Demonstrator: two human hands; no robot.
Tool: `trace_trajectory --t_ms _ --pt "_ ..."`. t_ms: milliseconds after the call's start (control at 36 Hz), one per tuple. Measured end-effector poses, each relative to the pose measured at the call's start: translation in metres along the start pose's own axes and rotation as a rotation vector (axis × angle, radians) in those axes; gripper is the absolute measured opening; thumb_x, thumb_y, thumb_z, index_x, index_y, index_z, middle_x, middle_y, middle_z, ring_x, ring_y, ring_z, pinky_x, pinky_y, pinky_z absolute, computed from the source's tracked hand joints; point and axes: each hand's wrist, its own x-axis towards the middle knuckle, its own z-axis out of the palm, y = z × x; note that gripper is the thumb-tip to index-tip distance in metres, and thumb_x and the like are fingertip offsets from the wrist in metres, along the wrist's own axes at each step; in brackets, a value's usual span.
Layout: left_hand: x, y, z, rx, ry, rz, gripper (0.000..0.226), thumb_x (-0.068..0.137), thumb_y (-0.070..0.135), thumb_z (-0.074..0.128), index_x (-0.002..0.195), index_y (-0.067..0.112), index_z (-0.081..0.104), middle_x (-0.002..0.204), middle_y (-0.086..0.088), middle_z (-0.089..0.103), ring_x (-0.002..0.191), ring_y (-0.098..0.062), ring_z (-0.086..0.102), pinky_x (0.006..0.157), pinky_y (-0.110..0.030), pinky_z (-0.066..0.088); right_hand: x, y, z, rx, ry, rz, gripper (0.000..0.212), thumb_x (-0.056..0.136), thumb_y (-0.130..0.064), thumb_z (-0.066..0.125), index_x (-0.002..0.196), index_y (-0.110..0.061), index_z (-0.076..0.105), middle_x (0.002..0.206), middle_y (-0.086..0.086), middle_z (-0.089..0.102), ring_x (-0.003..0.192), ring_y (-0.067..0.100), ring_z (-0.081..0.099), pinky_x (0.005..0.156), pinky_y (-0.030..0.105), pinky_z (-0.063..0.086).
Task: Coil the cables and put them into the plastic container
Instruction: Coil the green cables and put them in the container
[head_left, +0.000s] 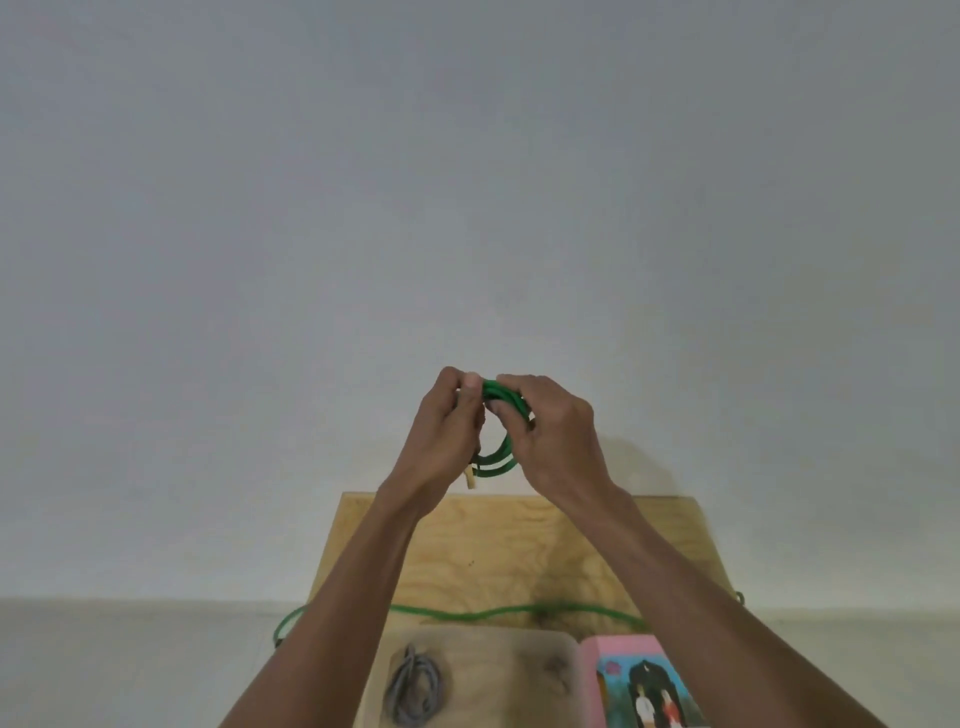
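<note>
Wooden table (519, 551) against grey wall (467, 182); pink picture box (639, 680) on table.

no readable text anywhere; the pink box (641, 680) shows only a picture.

Two bare hands (511, 431), one green cable (498, 457), one coiled grey cable (415, 686), one translucent plastic container (519, 649), one pink picture box (644, 686), one light plywood tabletop (493, 551)
</note>
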Motion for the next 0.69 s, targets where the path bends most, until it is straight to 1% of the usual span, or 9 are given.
trace_trajectory --t_ms 83,167,222,278,333,472,611,694 --pt "-0.002 -0.008 -0.003 -0.006 0.013 -0.016 0.031 0.108 0.035 0.039 0.085 0.013 0.045 0.071 -0.003 0.048 0.062 -0.02 0.042 0.052 -0.03 0.038 -0.01 -0.002 0.009 -0.07 0.046 -0.041 0.025 0.09 -0.013 0.07 0.115 -0.008 0.071 0.093 0.007 0.074 0.076 0.019 0.069 0.067 0.024 0.053" --pt "-0.005 -0.019 -0.006 0.007 0.023 -0.021 0.032 0.107 0.037 0.039 0.084 0.016 0.049 0.069 0.001 0.05 0.06 -0.018 0.045 0.054 -0.031 0.039 -0.017 -0.002 0.016 -0.08 0.057 -0.034 0.027 0.089 -0.011 0.071 0.115 -0.006 0.072 0.091 0.008 0.074 0.074 0.019 0.069 0.068 0.017 0.048" --pt "-0.007 -0.026 -0.009 0.037 0.026 -0.029 0.033 0.107 0.037 0.038 0.087 0.015 0.052 0.071 0.002 0.054 0.06 -0.017 0.048 0.057 -0.033 0.042 -0.023 -0.003 0.021 -0.077 0.058 -0.016 0.027 0.087 -0.01 0.071 0.114 -0.005 0.072 0.091 0.009 0.075 0.074 0.02 0.07 0.07 0.014 0.046" --pt "-0.01 -0.033 -0.011 0.052 0.022 -0.057 0.035 0.107 0.038 0.037 0.092 0.012 0.055 0.073 0.002 0.057 0.061 -0.016 0.051 0.06 -0.036 0.044 -0.029 -0.006 0.028 -0.082 0.055 -0.001 0.027 0.087 -0.008 0.072 0.113 -0.003 0.072 0.091 0.01 0.075 0.075 0.022 0.07 0.071 0.016 0.047" --pt "-0.014 -0.041 -0.016 0.057 0.005 -0.091 0.035 0.107 0.04 0.037 0.095 0.014 0.058 0.076 0.001 0.059 0.063 -0.016 0.053 0.062 -0.036 0.046 -0.037 -0.009 0.034 -0.084 0.056 0.018 0.027 0.087 -0.007 0.071 0.113 -0.002 0.072 0.092 0.012 0.075 0.076 0.023 0.071 0.072 0.018 0.048" --pt "-0.024 -0.055 -0.03 0.058 -0.066 -0.139 0.037 0.107 0.039 0.038 0.102 0.013 0.063 0.079 -0.001 0.065 0.067 -0.015 0.06 0.062 -0.037 0.049 -0.057 -0.016 0.046 -0.083 0.055 0.096 0.028 0.087 -0.006 0.071 0.115 -0.002 0.071 0.095 0.013 0.075 0.075 0.024 0.071 0.073 0.013 0.045" --pt "-0.033 -0.071 -0.043 0.086 -0.125 -0.147 0.038 0.106 0.043 0.04 0.104 0.019 0.069 0.085 0.001 0.071 0.074 -0.014 0.068 0.069 -0.044 0.056 -0.076 -0.021 0.058 -0.086 0.068 0.183 0.028 0.086 -0.005 0.073 0.114 -0.003 0.071 0.093 0.012 0.075 0.073 0.02 0.069 0.072 0.01 0.044" --pt "-0.04 -0.079 -0.048 0.09 -0.142 -0.155 0.041 0.105 0.045 0.039 0.107 0.018 0.071 0.092 -0.001 0.073 0.081 -0.016 0.071 0.067 -0.036 0.054 -0.088 -0.024 0.061 -0.072 0.072 0.233 0.029 0.085 -0.005 0.074 0.114 -0.003 0.072 0.094 0.012 0.076 0.074 0.015 0.067 0.074 0.01 0.044"
